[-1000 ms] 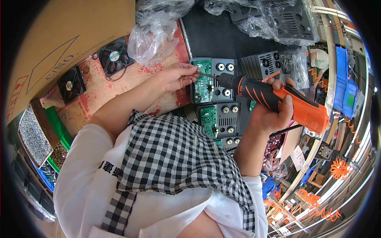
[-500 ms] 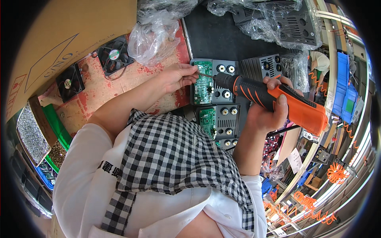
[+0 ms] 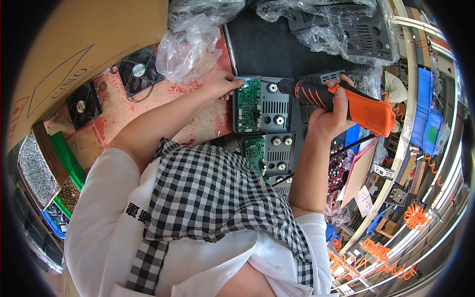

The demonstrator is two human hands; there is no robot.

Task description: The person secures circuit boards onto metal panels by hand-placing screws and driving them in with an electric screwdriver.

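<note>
My right hand (image 3: 330, 115) is wrapped round an orange and black power screwdriver (image 3: 341, 101). Its thin bit points left, over the top edge of a grey metal panel (image 3: 276, 106). A green circuit board (image 3: 249, 105) lies on the left part of that panel. At the panel's upper left corner is my left hand (image 3: 221, 85), fingers curled in and tips against the corner; anything between them is too small to make out. Just below sits a second grey panel (image 3: 278, 154) with a green board (image 3: 255, 151) and round brass-coloured fittings.
Crumpled clear plastic (image 3: 190, 47) lies beyond my left hand. Two black fans (image 3: 139, 70) rest on the worn red bench (image 3: 163, 109), beside a large cardboard box (image 3: 99, 34). Wrapped grey panels (image 3: 363, 37) stand at the far right, with blue bins (image 3: 426, 111) beyond.
The screwdriver has tilted, and its bit has moved away from my left fingertips to the panel's upper edge. My left hand has shifted slightly up and left.
</note>
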